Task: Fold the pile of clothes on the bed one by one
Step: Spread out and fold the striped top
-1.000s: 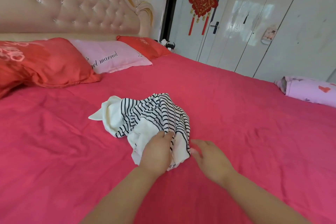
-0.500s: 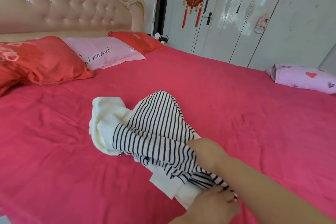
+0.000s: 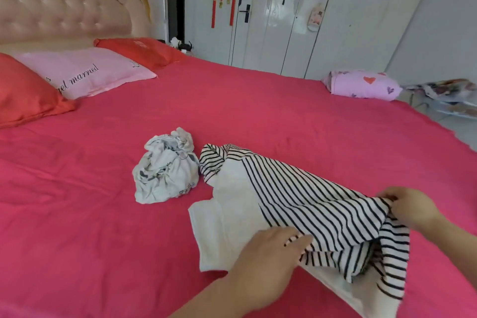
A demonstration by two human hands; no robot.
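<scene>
Striped shirt (image 3: 296, 204) lay rumpled on the bed (image 3: 77, 240), being spread out: right hand (image 3: 410, 209) pinched its edge, left hand (image 3: 265, 266) lay flat-fingered on it. Next it likely needed pulling flat before folding.

A black-and-white striped cotton garment with plain white panels (image 3: 309, 204) lies stretched out on the bed with the red sheet (image 3: 77, 214), running from the bed's middle toward its near edge. Its far end is bunched and its near end rumpled, partly lifted where the right hand (image 3: 410, 209) pinches the striped fabric. The left hand (image 3: 265, 266) rests on it, fingers at the striped edge. Just beside its far end, to the left, a crumpled white garment with a grey-blue print (image 3: 165, 170) sits in a loose ball.
</scene>
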